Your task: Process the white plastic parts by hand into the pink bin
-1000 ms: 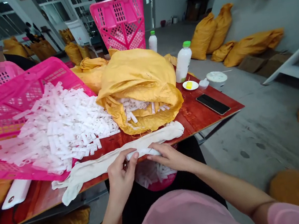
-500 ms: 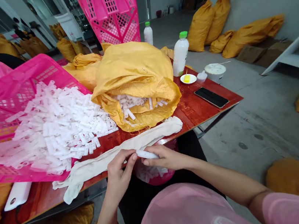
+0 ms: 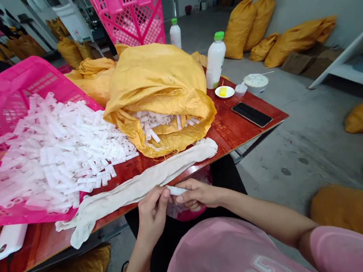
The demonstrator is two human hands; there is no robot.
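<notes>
**A:** Head view. The left hand (image 3: 152, 213) and right hand (image 3: 198, 195) meet low, just off the near edge of the red-topped table (image 3: 225, 126), above the lap.

**B:** State of the grip?

**A:** Narrow on both sides. The left fingertips (image 3: 163, 194) and right fingers (image 3: 184, 186) close on a short white tube (image 3: 176, 190) in a tight pinch.

**B:** Where does the tube lie relative to the grip?

**A:** Crosswise between the hands, its left end under the left fingertips and its right end against the right fingers. Only its middle shows. Cannot tell whether it touches the cloth.

**B:** Handling note?

**A:** Judgement: a fingertip pinch from both ends suits so small a piece. Even pressure from each side should keep it level and stop it rolling.

**B:** Surroundings?

**A:** A beige stocking-like cloth (image 3: 135, 188) runs along the near table edge, just beside the left hand. To the left, a tilted pink plastic crate (image 3: 21, 77) bears a heap of white tubes (image 3: 58, 153). More tubes show in the mouth of a yellow woven sack (image 3: 153, 79) at centre. A pink basket (image 3: 188, 216) sits below the hands, with tubes in it.
</notes>
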